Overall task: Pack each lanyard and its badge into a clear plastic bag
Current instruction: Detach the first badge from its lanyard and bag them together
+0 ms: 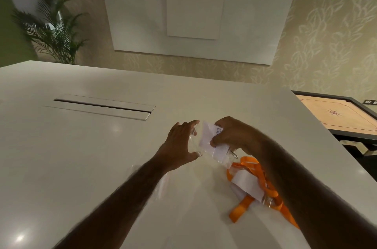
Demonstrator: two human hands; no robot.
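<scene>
Wall (326, 44): beige leaf-pattern paper, white boards (195, 14) mounted.
Table (81, 146): white, glossy; cable slot (102, 106) at centre.
Carrom board (338, 116) far right; palm (53, 30) far left.
Orange lanyards (263, 179): heaped on table beneath right forearm.
Left grip (181, 142): thumb and fingers pinch clear bag (194, 141).
Right grip (234, 136): clasps white badge (206, 136), partly inside bag.
</scene>
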